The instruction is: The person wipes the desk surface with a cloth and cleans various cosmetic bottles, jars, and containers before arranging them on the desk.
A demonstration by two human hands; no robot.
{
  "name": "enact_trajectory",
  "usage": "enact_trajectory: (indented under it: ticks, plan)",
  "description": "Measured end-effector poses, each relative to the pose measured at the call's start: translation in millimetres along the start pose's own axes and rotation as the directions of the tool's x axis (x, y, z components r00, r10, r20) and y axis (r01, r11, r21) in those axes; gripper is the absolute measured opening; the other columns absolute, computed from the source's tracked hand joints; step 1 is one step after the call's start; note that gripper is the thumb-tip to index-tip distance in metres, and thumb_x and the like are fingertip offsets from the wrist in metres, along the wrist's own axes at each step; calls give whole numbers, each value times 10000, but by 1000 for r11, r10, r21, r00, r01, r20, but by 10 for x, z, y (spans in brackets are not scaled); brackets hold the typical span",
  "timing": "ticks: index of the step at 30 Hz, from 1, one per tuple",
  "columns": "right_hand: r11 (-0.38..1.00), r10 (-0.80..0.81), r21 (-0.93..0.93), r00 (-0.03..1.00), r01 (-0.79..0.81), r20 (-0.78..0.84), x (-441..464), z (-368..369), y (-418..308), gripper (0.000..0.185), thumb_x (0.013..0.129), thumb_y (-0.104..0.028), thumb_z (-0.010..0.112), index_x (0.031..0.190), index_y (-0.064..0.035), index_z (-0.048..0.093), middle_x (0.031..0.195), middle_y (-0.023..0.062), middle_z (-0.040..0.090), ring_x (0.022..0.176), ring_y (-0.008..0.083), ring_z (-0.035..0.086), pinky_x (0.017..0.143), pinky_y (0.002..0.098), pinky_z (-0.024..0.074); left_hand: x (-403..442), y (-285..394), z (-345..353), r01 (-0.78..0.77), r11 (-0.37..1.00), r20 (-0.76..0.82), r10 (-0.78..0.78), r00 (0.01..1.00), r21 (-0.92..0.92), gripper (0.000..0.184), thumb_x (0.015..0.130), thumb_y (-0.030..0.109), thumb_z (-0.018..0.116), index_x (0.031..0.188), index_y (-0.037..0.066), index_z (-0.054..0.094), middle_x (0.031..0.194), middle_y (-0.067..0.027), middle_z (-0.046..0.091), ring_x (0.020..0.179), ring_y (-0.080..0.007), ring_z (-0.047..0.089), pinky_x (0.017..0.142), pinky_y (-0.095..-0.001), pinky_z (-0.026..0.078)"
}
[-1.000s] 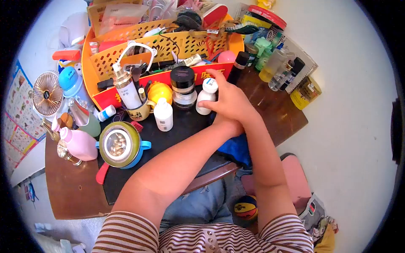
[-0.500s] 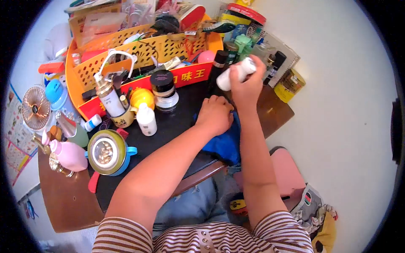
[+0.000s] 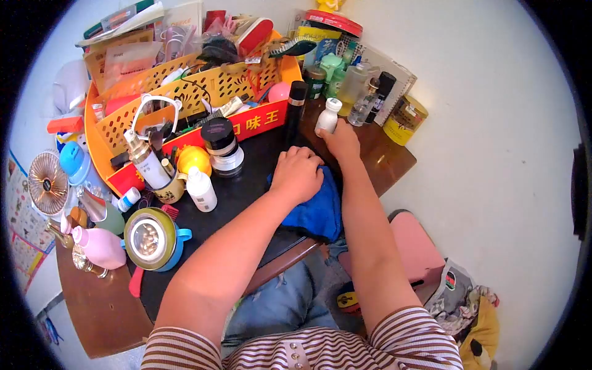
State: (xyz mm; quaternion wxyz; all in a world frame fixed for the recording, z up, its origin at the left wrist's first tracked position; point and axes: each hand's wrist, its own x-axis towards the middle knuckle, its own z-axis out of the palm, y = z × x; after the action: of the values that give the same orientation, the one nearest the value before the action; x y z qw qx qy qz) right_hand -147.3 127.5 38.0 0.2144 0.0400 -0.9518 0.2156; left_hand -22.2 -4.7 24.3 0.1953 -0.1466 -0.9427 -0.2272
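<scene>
My right hand (image 3: 341,142) has its fingers closed round the lower part of a small white bottle (image 3: 330,115). The bottle is upright with its cap up, at the table's right side, beside a tall black bottle (image 3: 296,103). My left hand (image 3: 298,175) lies over a blue cloth (image 3: 320,213) near the table's front edge, its fingers curled down on the fabric. Part of the cloth is hidden under that hand. A second white bottle (image 3: 201,190) stands to the left, in front of a yellow-orange ball-shaped thing (image 3: 194,159) and a black-lidded jar (image 3: 221,139).
A yellow basket (image 3: 213,77) full of mixed items stands at the back. Several glass bottles (image 3: 356,83) and a yellow tin (image 3: 406,120) line the right rear. On the left are a lidded blue cup (image 3: 172,246), a pink bottle (image 3: 102,246) and a small fan (image 3: 48,184).
My right hand has brought the white bottle down and to the left, from tilted in the air to upright at the table. My left hand stays on the blue cloth; the view has shifted slightly.
</scene>
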Motion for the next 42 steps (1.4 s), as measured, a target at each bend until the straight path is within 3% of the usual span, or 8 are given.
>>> enact_trajectory:
  ticks: [15,21,28,33,35,37,39,42]
  plan:
    - [972,104,199,987,-126,121,951,759,195,410,765,-104,688,1152,17,632,1032,248,701,938,405,693,790,449,548,-14,-6,9,-18,999,-45,17,999,-29,246,857,205,640,1068,127,742,1161,-85,648,1173,-294,546,1003,-431,424]
    - [893,106,420,982,-164,158,1014,902,397,443,809,-164,687,1245,-101,641,1153,188,698,1097,387,648,959,450,497,-26,5,6,-19,1000,-67,18,998,-19,230,856,194,637,1042,111,743,1141,-91,655,1148,-294,556,983,-429,432]
    - [972,-218,86,976,220,-30,1083,861,439,353,896,-85,604,1239,-51,676,1011,175,728,821,234,726,704,376,572,-30,-10,32,-17,999,-63,15,998,-33,228,866,207,632,1029,99,748,1115,-108,659,1146,-311,560,983,-441,436]
    - [858,102,471,967,-204,233,941,568,224,362,915,-240,585,1230,-92,683,1156,196,698,1035,364,679,942,457,516,-36,-22,57,-22,1000,-73,21,997,-22,234,871,209,630,1039,97,748,1124,-105,657,1152,-308,557,987,-443,436]
    - [979,-146,131,986,156,-83,943,482,268,327,926,-258,602,1176,-69,695,1119,204,707,960,329,707,850,407,553,-22,-24,45,-15,999,-76,13,997,-30,235,872,210,629,1040,96,747,1125,-104,656,1154,-308,556,987,-443,436]
    - [859,-13,492,968,138,-250,761,28,-24,270,932,-251,635,1102,-51,698,1053,150,723,890,242,712,784,328,552,-19,8,26,0,1000,-49,1,999,9,231,868,206,628,1034,99,747,1125,-101,657,1152,-304,557,984,-440,438]
    - [465,-118,875,989,131,-85,573,-228,-343,262,931,-260,669,1055,-30,683,960,80,716,848,172,684,762,294,537,-14,34,21,1,1000,-60,0,998,2,226,862,206,633,1026,102,748,1118,-99,658,1145,-301,559,979,-438,439]
    - [434,-557,874,827,219,70,156,-328,-849,276,926,-226,704,1096,-14,658,963,50,691,852,142,651,781,290,534,-31,5,-4,12,1000,-30,-12,999,-6,246,856,222,631,1042,103,741,1143,-114,657,1159,-313,559,991,-445,435]
